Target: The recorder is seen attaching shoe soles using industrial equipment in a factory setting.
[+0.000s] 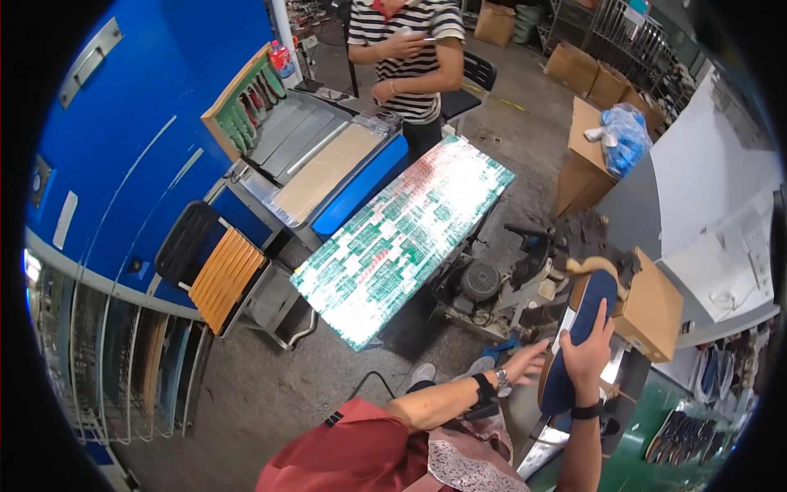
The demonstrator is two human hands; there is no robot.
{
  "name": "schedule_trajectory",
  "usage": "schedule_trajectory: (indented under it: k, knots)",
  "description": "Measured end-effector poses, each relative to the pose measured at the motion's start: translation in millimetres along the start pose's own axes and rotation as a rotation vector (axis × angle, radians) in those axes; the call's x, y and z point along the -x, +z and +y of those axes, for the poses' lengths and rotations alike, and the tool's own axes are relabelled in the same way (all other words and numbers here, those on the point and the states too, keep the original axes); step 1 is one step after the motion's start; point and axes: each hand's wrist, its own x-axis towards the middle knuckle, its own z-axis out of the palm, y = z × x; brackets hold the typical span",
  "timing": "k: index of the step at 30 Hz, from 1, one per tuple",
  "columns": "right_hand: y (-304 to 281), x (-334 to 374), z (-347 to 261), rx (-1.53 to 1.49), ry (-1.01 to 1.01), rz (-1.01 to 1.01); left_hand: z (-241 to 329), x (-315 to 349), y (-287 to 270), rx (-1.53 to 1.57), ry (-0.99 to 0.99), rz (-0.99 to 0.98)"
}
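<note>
On the right side, my right hand (586, 348) is wrapped round a dark blue shoe (558, 381) with a pale strip along its side and a brownish edge near its far end. The shoe stands lengthwise, its far end close to a machine (525, 279) with a motor. Just left of the shoe, my left hand (525, 363) reaches toward it with fingers stretched out. Whether those fingertips touch the shoe I cannot tell. A watch and a dark band circle my left wrist; a black band is on my right.
A long table (393, 246) with a green and white patterned top stands ahead. An open cardboard box (652, 307) sits beside the shoe. Another person (410, 57) in a striped shirt stands beyond the table. To the left are a wooden-seat chair (225, 283) and a wire rack (135, 369).
</note>
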Motion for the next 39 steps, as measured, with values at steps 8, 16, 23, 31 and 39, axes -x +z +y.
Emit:
schedule_trajectory:
  k: [8, 16, 23, 31, 39]
  knots:
    - [-1.2, 8.4, 3.5, -0.099, -0.063, 0.056, -0.1, -26.0, 49.7, 0.445, 0.137, -0.204]
    - [-16.7, 21.7, 0.4, -0.084, -0.049, 0.154, -40.9, -87.4, 0.6, 0.253, 0.305, 0.018]
    - [-37.8, 63.8, 31.7, -0.487, -0.017, 0.171, -15.9, -5.6, 18.9, 0.173, 0.217, -0.216]
    - [49.6, 28.9, 58.5, -2.098, 0.623, -0.451, 47.4, 40.6, -67.0, -0.569, 0.276, -0.224]
    - [19.9, 6.4, 65.7, -2.209, 0.323, -0.378, 36.6, 164.9, -70.0, -0.676, -0.337, 0.285]
